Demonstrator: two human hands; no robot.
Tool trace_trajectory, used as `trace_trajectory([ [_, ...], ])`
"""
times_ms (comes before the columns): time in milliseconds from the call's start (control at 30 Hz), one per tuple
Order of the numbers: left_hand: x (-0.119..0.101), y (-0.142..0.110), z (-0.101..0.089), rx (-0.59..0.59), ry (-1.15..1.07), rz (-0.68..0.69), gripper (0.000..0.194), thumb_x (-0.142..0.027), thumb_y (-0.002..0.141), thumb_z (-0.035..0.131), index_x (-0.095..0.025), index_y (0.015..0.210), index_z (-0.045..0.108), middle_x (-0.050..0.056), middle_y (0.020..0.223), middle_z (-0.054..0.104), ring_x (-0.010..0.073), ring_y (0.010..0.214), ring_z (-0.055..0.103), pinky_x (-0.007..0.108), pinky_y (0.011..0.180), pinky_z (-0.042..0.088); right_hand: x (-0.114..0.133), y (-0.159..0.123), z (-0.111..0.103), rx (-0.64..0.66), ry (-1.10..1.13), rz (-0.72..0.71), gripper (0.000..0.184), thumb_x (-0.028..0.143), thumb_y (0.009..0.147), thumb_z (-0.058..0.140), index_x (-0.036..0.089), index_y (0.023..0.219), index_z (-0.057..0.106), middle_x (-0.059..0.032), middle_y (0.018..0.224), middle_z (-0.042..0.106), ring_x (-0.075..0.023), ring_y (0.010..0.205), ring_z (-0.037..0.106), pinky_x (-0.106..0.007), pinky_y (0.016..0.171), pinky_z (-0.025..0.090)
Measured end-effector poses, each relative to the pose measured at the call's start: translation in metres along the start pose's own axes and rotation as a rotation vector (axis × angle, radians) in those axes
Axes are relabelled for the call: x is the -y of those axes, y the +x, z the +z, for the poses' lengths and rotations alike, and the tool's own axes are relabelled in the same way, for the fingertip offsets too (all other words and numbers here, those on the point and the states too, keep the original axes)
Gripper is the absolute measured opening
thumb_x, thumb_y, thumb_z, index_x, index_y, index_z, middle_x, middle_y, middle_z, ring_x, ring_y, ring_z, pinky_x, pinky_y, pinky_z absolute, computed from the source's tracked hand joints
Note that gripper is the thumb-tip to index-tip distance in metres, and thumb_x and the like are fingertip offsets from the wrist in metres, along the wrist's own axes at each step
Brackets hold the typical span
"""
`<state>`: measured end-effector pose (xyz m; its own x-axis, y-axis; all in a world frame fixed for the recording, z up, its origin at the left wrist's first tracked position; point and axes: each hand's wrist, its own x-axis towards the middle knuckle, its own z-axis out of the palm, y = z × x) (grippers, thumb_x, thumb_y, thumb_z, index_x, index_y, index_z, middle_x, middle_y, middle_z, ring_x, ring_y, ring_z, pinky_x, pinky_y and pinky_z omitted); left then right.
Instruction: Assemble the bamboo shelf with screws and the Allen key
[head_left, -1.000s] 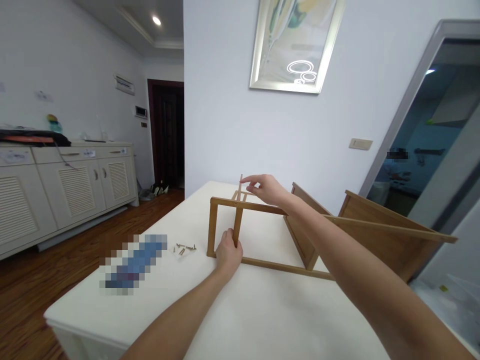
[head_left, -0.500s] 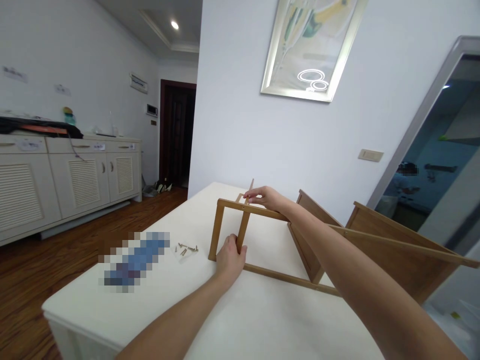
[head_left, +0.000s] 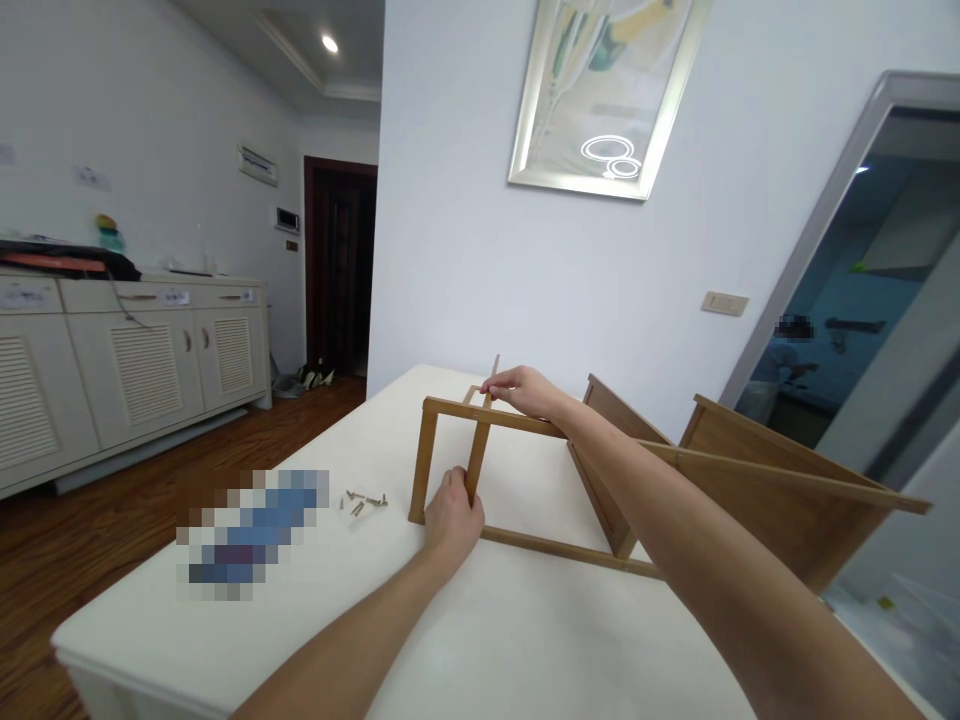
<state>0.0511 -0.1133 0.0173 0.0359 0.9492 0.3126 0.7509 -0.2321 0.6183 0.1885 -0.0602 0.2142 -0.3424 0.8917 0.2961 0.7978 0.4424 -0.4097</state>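
Observation:
A wooden frame (head_left: 525, 424) with long rails lies on its side across the white table (head_left: 360, 630). My left hand (head_left: 452, 520) is closed around the lower part of an upright wooden crossbar (head_left: 480, 450), close to the bottom rail (head_left: 551, 543). Above it, my right hand (head_left: 529, 390) is pinched at the crossbar's upper end, just over the top rail. What its fingertips hold, if anything, is too small to make out. A thin wooden strip (head_left: 496, 366) sticks up behind those fingertips. Several brass-coloured screws (head_left: 360, 503) lie on a clear plastic bag left of the frame.
Wooden panels (head_left: 780, 510) join the frame at right. A blurred blue item (head_left: 262, 530) lies on the table's left side. White cabinets (head_left: 150, 350) stand along the left wall. Beyond the doorway at right is another person (head_left: 784, 360). Clear plastic (head_left: 900, 630) sits at lower right.
The view has shifted slightly, so everything appears a little further left. Both hands keep their places on the frame, with no clear change in grip.

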Motion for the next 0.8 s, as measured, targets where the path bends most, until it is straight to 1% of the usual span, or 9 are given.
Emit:
trace_trajectory([
  [167,-0.0010,-0.0004,0.0012,-0.012,-0.020,-0.009,0.021,-0.016,0.086,0.050,-0.019,0.106,0.046,0.010,0.107,0.061,0.0231,0.095,0.062,0.031,0.074,0.042,-0.0020,0.0008,0.0021,-0.001,0.020,0.011,0.025,0.027,0.086,0.055,0.020,0.099,0.076,-0.0036,0.095,0.074,-0.0210,0.091,0.066,-0.031,0.085,0.047],
  [333,-0.0040,-0.0008,-0.0008,-0.010,-0.035,-0.052,0.020,-0.014,0.085,0.050,-0.019,0.105,0.047,0.010,0.106,0.061,0.0229,0.095,0.062,0.031,0.074,0.043,-0.0012,-0.0023,0.0020,0.053,0.059,-0.031,0.028,0.030,0.088,0.054,0.022,0.107,0.074,-0.0031,0.099,0.074,-0.0201,0.095,0.065,-0.031,0.090,0.046],
  [433,-0.0056,-0.0010,-0.0019,-0.010,-0.042,-0.075,0.019,-0.015,0.085,0.050,-0.020,0.103,0.047,0.009,0.105,0.062,0.0227,0.094,0.062,0.030,0.073,0.043,-0.0013,-0.0025,0.0022,0.076,0.076,-0.033,0.030,0.032,0.089,0.054,0.023,0.112,0.072,-0.0030,0.102,0.073,-0.0202,0.098,0.064,-0.032,0.092,0.045],
  [633,-0.0039,-0.0002,0.0010,-0.028,-0.051,-0.081,0.016,-0.015,0.085,0.050,-0.019,0.100,0.047,0.010,0.107,0.060,0.0229,0.095,0.062,0.031,0.075,0.043,-0.0081,0.0029,0.0050,0.082,0.059,-0.074,0.029,0.033,0.089,0.055,0.024,0.111,0.072,-0.0028,0.105,0.073,-0.0204,0.098,0.064,-0.032,0.092,0.044],
  [800,-0.0046,-0.0002,0.0025,-0.040,-0.092,-0.092,0.023,-0.011,0.083,0.051,-0.019,0.104,0.046,0.009,0.108,0.060,0.0227,0.097,0.061,0.031,0.076,0.044,-0.0073,0.0036,0.0037,0.091,0.043,-0.096,0.030,0.032,0.089,0.054,0.023,0.111,0.072,-0.0033,0.107,0.072,-0.0199,0.097,0.065,-0.030,0.090,0.045],
])
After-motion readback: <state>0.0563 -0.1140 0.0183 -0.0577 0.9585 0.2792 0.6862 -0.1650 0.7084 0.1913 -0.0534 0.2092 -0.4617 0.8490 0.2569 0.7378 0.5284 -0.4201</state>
